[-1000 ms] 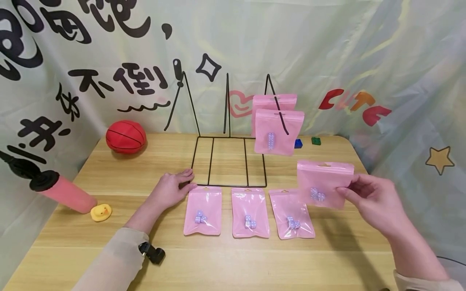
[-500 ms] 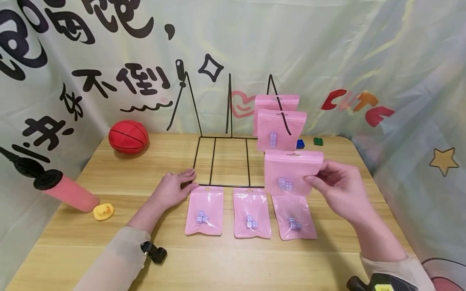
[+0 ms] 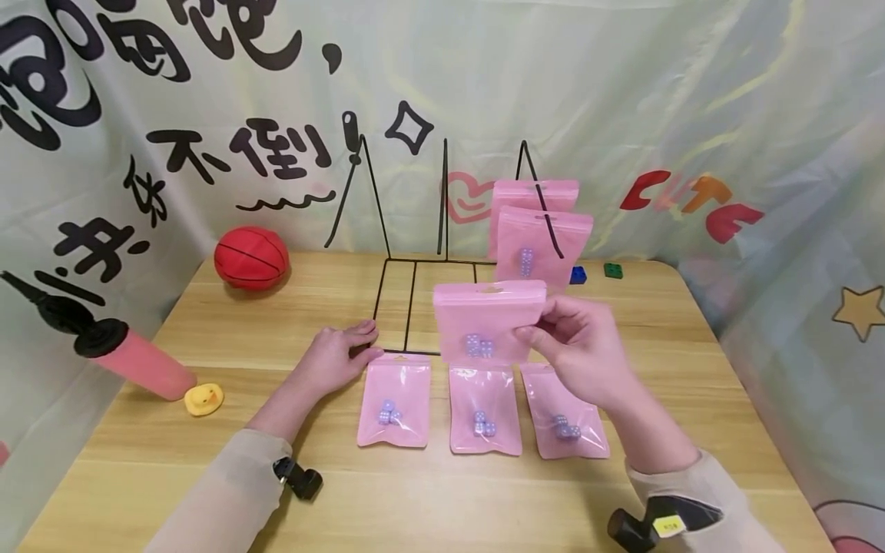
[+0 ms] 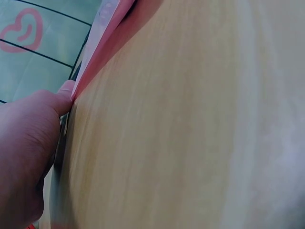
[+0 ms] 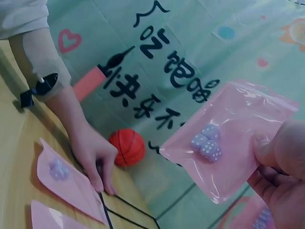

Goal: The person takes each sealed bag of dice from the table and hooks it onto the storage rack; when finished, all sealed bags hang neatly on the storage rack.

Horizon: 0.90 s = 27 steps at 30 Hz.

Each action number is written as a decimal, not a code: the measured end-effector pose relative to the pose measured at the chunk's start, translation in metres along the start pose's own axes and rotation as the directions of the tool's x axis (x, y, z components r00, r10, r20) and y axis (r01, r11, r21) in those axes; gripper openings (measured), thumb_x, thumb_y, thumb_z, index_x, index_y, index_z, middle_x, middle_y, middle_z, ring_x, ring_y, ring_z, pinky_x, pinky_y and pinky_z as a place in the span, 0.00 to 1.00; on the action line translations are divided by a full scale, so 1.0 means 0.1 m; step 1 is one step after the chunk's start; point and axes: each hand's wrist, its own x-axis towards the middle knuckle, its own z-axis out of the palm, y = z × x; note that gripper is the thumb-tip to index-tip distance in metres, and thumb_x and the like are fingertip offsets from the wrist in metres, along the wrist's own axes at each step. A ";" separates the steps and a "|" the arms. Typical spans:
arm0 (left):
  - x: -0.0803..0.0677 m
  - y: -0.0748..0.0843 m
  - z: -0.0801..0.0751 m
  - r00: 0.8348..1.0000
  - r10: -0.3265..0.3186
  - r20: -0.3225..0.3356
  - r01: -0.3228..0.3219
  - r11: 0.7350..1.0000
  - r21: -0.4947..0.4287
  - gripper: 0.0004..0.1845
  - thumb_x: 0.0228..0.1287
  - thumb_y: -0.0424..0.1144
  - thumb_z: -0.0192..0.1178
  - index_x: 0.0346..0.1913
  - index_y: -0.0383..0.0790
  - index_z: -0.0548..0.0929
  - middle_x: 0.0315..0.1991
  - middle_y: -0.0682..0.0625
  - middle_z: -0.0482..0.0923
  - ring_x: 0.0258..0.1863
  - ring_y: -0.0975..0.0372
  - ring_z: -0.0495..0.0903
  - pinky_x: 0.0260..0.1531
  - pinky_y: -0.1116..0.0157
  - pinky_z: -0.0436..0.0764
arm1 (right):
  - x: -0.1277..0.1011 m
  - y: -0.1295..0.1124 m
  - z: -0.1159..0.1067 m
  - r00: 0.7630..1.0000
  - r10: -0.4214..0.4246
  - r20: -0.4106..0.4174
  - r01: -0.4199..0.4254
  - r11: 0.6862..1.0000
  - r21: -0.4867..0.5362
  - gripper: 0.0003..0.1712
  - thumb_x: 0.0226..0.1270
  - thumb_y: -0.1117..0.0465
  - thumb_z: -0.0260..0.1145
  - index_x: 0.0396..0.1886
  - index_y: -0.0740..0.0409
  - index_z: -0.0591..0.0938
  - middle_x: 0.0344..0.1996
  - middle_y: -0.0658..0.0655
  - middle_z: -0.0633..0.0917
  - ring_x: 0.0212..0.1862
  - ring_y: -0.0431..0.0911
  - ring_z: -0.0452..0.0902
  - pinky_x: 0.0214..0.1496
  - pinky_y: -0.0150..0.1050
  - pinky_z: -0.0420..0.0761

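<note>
My right hand (image 3: 584, 346) pinches a pink zip pouch (image 3: 484, 307) by its right edge, holding it upright above the table. Purple dice (image 5: 207, 143) show through its clear front in the right wrist view. The pouch hides part of the black wire display rack (image 3: 408, 307). At the rack's front left corner, my left hand (image 3: 339, 357) holds the frame between thumb and fingers. Two pink pouches of the same kind (image 3: 553, 230) hang from the rack's right hook. Flat in front lie three more: a left pouch (image 3: 394, 388), a middle pouch (image 3: 484, 395) and a right pouch (image 3: 553, 388).
A red basketball (image 3: 251, 259) sits at the back left of the wooden table (image 3: 442, 507). Below it to the left are a pink bottle (image 3: 148, 367) and a yellow duck (image 3: 203, 399). Behind the rack's right side lie a blue brick (image 3: 578, 275) and a green brick (image 3: 613, 270).
My right hand has carried the pouch leftward and slightly up, from right of the rack to in front of its middle. My left hand keeps its place on the rack corner.
</note>
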 end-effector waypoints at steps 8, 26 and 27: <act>0.00 0.01 0.00 1.000 -0.009 0.002 0.009 1.000 -0.004 0.25 0.72 0.48 0.71 0.64 0.36 0.85 0.67 0.43 0.79 0.68 0.50 0.77 0.70 0.45 0.71 | 0.18 0.02 0.29 0.999 0.047 0.012 -0.047 0.999 0.011 0.08 0.63 0.82 0.71 0.35 0.69 0.86 0.30 0.59 0.87 0.27 0.46 0.78 0.28 0.33 0.81; 0.02 0.02 0.00 1.000 0.007 -0.015 -0.007 1.000 -0.002 0.24 0.72 0.48 0.72 0.62 0.35 0.86 0.66 0.43 0.80 0.67 0.52 0.78 0.68 0.48 0.74 | 0.51 0.27 0.49 0.993 0.092 -0.070 -0.092 0.996 0.010 0.05 0.67 0.77 0.72 0.33 0.68 0.85 0.27 0.61 0.85 0.27 0.46 0.73 0.27 0.31 0.76; 0.01 0.02 -0.01 1.000 0.008 -0.016 -0.008 1.000 -0.003 0.24 0.72 0.48 0.72 0.62 0.35 0.86 0.65 0.43 0.80 0.67 0.52 0.78 0.69 0.48 0.74 | 0.53 0.29 0.49 0.993 0.094 -0.076 -0.094 0.996 0.007 0.05 0.67 0.77 0.72 0.32 0.68 0.85 0.26 0.61 0.85 0.26 0.46 0.73 0.27 0.31 0.74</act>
